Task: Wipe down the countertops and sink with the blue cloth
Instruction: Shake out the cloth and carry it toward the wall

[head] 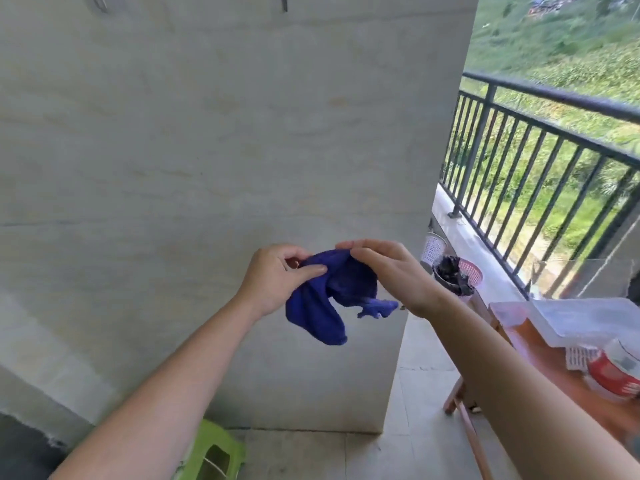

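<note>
The blue cloth (329, 299) hangs crumpled in the air in front of a pale wall. My left hand (277, 280) pinches its upper left edge between thumb and fingers. My right hand (388, 271) holds the upper right edge, fingers curled over the top of the fabric. Most of the cloth droops below and between the two hands. No countertop or sink is in view.
A pale wall (207, 150) fills the left and centre. A black balcony railing (540, 154) runs along the right. An orange-brown table (554, 358) at right carries clear plastic boxes (588, 320) and a red-and-white jar (616, 372). Baskets (457, 275) stand behind it. A green stool (214, 452) sits below.
</note>
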`<state>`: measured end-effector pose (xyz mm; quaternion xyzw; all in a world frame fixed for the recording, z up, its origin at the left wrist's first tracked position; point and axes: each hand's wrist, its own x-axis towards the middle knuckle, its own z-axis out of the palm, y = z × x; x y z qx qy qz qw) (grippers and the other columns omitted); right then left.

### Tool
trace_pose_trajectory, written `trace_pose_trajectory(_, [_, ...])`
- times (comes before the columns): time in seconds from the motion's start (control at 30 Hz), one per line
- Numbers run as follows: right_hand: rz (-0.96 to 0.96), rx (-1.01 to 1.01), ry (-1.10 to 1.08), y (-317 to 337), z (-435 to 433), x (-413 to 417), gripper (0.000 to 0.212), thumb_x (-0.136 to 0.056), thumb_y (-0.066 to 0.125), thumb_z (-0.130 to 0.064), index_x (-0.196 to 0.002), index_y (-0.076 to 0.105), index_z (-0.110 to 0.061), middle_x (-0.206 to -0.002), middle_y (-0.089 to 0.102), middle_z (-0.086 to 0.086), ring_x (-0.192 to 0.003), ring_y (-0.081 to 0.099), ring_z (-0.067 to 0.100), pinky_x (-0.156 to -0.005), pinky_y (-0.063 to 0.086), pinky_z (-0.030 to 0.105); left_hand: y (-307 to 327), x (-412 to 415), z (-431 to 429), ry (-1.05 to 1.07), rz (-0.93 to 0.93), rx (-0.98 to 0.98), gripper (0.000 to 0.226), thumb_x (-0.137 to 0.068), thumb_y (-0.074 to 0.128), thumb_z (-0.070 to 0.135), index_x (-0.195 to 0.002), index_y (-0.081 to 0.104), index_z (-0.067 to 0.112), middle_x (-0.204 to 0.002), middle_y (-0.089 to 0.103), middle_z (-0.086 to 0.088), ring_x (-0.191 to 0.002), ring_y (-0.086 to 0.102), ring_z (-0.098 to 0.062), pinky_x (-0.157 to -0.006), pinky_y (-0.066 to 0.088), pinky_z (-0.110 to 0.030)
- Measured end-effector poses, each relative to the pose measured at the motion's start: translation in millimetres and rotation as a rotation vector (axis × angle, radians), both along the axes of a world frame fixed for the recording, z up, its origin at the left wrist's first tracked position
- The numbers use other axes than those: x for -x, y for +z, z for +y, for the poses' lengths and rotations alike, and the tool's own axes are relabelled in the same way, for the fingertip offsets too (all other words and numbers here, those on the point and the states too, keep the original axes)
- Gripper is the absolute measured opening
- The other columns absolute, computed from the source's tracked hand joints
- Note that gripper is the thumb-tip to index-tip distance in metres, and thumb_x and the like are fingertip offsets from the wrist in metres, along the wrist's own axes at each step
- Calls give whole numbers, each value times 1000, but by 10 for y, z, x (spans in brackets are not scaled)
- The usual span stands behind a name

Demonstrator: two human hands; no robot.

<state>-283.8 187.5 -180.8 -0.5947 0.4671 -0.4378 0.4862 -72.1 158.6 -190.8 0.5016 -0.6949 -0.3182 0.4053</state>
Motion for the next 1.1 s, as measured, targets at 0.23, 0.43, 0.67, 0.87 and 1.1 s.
trace_pose_trajectory(0.23, [401,116,-17,86,-562,105,19,-97,61,-14,-105,76,-24,-50,42,-15,-51,41,4,-57,38,15,383,-194,-434,51,-10,127,37,-68,88,6,-62,74,40,-71,70,15,-70,65,-12,-69,51,-28])
trace_pose_trajectory(0.43, [453,208,-61,422,-696,-156,12,-95,64,-31,-106,69,-31,-89,63,-7,-74,57,1,-69,47,21,730,-500,-701,-1,26,137,22,-77,78,-4,-73,72,17,-79,74,-5,-69,62,-12,-67,50,-24])
trace_pose_trajectory(0.67, [531,241,-94,541,-805,-990,18,-98,60,-32,-94,73,-20,-84,71,-10,-77,65,-1,-71,48,20,1186,-830,-911,-30,-144,365,19,-75,80,6,-72,71,22,-71,68,11,-62,58,0,-63,43,-10])
trace_pose_trajectory(0.87, [475,275,-347,748,-890,-1120,23,-105,39,-24,-104,58,-12,-99,64,2,-93,59,23,-83,52,38,1275,-1263,-1092,-178,-426,282,15,-75,83,40,-77,72,30,-75,70,11,-68,61,-7,-68,48,-27])
trace_pose_trajectory(1.1, [849,239,-285,683,-784,-1091,32,-101,48,-50,-112,59,-22,-101,65,-4,-92,57,15,-70,40,21,1009,-1406,-1311,-268,-329,156,9,-84,76,32,-76,75,28,-76,72,15,-78,66,-7,-75,46,-25])
